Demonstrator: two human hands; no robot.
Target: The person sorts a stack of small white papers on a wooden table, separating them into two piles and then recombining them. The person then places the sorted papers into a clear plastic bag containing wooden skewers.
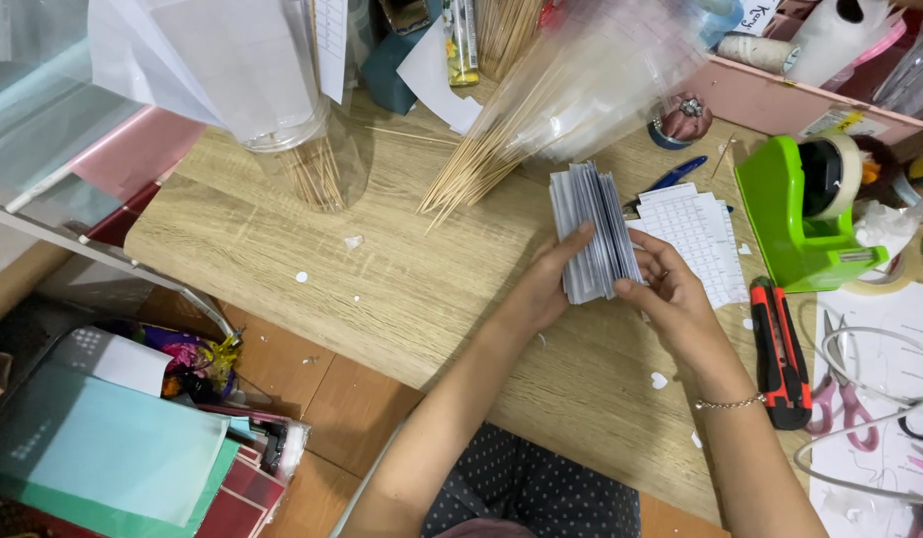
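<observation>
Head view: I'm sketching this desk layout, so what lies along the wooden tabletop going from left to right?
Clear plastic jar of wooden skewers → loose bundle of wooden skewers → left hand → grey stack of paper cards → right hand → orange and black utility knife → green tape dispenser

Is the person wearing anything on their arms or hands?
Both arms are bare, with no sleeves and no gloves. The right hand has a thin chain bracelet around its wrist. The left hand wears nothing that shows: no ring, no watch.
</observation>
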